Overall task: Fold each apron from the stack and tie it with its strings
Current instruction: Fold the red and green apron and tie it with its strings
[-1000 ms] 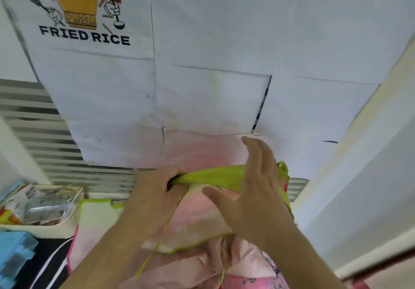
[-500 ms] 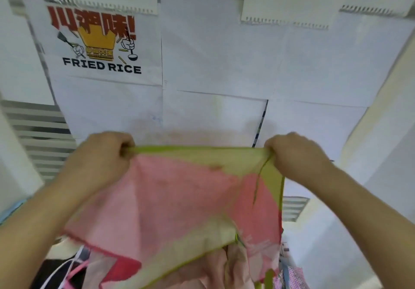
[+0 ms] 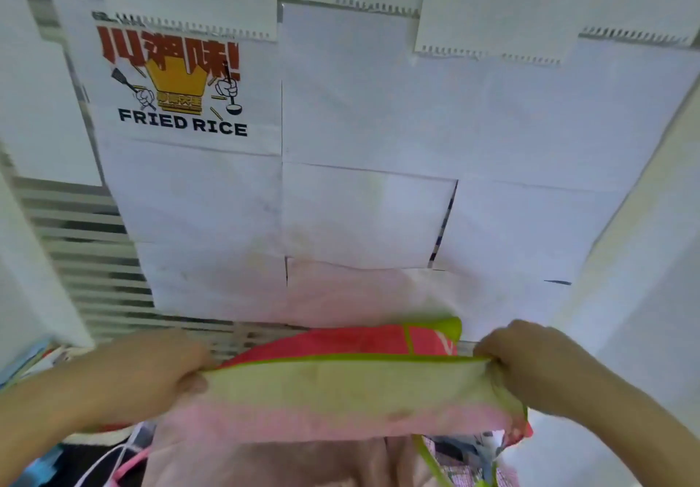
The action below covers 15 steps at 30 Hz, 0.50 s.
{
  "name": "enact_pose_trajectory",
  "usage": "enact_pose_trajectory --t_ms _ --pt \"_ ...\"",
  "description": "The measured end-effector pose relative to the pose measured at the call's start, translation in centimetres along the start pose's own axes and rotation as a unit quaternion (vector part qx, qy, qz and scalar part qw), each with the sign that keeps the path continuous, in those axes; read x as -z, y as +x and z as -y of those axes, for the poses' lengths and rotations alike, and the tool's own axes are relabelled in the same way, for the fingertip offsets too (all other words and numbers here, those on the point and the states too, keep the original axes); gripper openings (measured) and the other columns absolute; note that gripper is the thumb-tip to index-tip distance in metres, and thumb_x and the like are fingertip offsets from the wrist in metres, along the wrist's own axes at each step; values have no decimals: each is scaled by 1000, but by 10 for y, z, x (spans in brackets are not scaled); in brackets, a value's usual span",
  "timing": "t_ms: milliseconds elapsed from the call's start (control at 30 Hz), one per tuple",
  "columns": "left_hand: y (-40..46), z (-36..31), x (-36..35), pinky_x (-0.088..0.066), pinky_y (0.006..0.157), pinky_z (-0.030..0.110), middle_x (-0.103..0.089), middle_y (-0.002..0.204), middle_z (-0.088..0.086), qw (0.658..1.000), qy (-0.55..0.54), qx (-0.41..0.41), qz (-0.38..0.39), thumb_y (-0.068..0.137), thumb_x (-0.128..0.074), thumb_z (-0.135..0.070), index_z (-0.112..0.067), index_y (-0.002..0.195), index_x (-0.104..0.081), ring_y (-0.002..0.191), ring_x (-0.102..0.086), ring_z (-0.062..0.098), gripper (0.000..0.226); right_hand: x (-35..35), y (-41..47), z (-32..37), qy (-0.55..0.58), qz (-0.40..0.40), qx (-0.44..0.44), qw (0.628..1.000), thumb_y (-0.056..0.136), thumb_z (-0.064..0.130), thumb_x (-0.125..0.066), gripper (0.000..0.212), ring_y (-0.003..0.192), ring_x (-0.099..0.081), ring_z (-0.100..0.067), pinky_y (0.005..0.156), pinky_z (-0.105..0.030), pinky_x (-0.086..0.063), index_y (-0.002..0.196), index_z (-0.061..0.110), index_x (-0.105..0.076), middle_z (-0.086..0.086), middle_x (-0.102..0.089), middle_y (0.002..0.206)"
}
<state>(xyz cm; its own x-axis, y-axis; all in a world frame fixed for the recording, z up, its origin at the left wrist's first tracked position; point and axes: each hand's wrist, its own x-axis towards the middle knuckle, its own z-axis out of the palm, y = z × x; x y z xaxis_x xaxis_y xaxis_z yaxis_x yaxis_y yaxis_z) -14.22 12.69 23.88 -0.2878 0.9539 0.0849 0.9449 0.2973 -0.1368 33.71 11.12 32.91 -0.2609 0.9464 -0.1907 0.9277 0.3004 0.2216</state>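
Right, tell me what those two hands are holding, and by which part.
The pink fabric apron with green trim, stretched between both hands: the left hand grips its left end, the right hand pinches its green-edged right end.

Thin matt cloth apron (image 3: 341,392), green-edged; matt white paper sheets (image 3: 363,214) on the wall

Two hands are seen, a left hand (image 3: 151,376) at the lower left of the frame and a right hand (image 3: 530,365) at the lower right. One pink apron (image 3: 341,392) with green trim is counted between them. One printed poster (image 3: 174,81) is seen at the upper left.
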Motion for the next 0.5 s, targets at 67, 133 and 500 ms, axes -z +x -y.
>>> enact_pose_trajectory --t_ms 67,133,500 --pt "-41 -16 69 -54 92 33 -67 107 -15 970 39 -172 164 91 -49 -65 -39 114 -61 100 -63 1 36 19 12 -11 16 -68 -33 997 90 22 -49 39 105 -66 -20 76 -30 -48 117 44 -68 8 -65 103" --pt "-48 -33 119 -53 89 29 -66 105 -24 954 -80 -223 182 73 -48 -84 -49 109 -59 96 -61 -7 51 45 26 -11 -3 -136 -36 990 88 16 -50 41 100 -66 -22 73 -31 -48 112 43 -69 8 -68 105" --pt "-53 -165 173 -35 52 27 -50 53 -3 860 -482 -141 93 94 -62 -27 -19 62 -51 50 -50 18 35 106 52 85 200 -379 110 897 78 10 -57 57 114 -56 -34 99 -43 -49 134 14 -65 -9 -58 123"
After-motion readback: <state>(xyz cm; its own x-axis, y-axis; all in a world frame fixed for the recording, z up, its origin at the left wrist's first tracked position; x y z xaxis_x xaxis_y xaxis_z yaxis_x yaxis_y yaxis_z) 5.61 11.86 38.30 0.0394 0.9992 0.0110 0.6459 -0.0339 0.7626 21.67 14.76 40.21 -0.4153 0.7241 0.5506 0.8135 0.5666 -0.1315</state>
